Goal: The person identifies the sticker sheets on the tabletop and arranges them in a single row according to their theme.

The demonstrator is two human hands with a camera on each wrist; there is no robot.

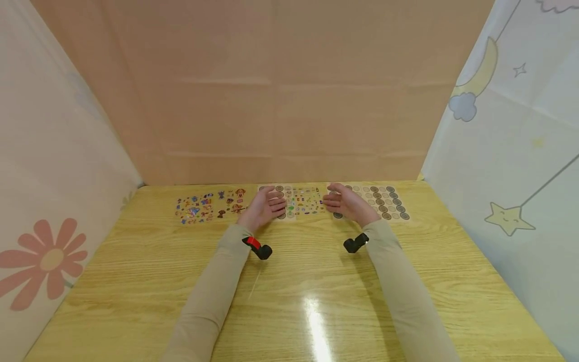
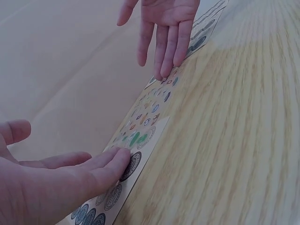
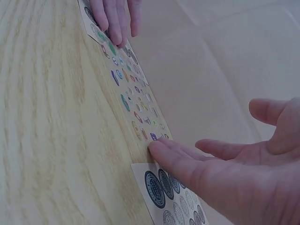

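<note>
Along the back of the table lies a row of sticker sheets. My left hand, fingers fairly straight, is over a pale sheet of round dark stickers. Opposite it my right hand has its palm turned inward and fingers extended, over the left end of another sheet of round stickers. Between the hands lies a clear sheet of small colourful stickers; both hands' fingertips are close to its ends. Neither hand grips anything.
Left of the hands lie clear sheets of cartoon stickers. A beige cloth backdrop rises behind the table. Patterned cloths hang on both sides, a flower on the left one and a star on the right. Each wrist carries a small camera.
</note>
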